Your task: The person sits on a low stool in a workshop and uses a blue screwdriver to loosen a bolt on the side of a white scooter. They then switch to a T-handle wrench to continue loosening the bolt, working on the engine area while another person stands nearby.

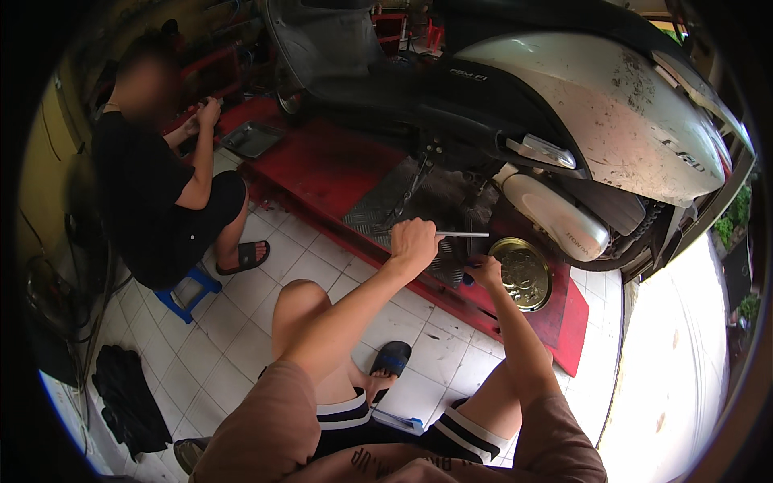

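My left hand (413, 245) is closed in a fist round a slim metal rod (465, 234), which juts out to the right above the red platform. What kind of tool it is, I cannot tell. My right hand (486, 272) is closed on a small dark blue object (469, 277), mostly hidden by the fingers. Just right of that hand, a round gold-coloured tray (544, 278) lies on the platform with small metal parts in it. Beyond both hands stands a scooter (564, 105) with a silver rear panel and a silver engine-side cover (554, 216).
The scooter rests on a low red platform (322, 173) with a ridged dark plate. At left, a person (149, 177) sits on a blue stool (189, 294), hands raised together, near a grey metal tray (251, 139). Black cloth (129, 394) lies on the tiled floor.
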The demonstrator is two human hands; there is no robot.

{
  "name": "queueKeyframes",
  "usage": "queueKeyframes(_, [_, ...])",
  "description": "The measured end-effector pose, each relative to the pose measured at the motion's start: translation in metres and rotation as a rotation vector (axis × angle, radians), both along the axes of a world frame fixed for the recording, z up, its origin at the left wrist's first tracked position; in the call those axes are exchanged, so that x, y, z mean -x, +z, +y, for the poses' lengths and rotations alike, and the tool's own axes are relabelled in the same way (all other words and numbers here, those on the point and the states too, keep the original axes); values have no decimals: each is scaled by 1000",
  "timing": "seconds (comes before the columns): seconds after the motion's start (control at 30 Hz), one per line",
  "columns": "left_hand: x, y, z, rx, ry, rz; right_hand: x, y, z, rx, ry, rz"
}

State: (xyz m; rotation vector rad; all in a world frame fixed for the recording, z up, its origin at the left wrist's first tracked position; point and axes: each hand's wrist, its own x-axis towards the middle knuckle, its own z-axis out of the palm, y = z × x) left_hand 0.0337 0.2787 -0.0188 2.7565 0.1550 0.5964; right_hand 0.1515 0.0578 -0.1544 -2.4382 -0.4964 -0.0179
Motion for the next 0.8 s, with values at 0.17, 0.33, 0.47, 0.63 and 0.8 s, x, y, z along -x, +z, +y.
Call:
queueKeyframes(0.17, [37,32,7,80,-52,-128,12,15,-1,-26,-75,-61])
queueKeyframes(0.33, [75,55,-8,79,-219,-379,46,82,-9,-523,-44,438])
queueKeyframes(0.47, [105,58,-28,70,-383,-501,121,165,25,-1157,317,881])
queueKeyframes(0.63, [108,33,-69,-15,-534,-366,142,160,24,-1333,82,774])
queueKeyframes(0.8, [102,33,-98,16,-564,-188,138,148,-3,-1255,-139,619])
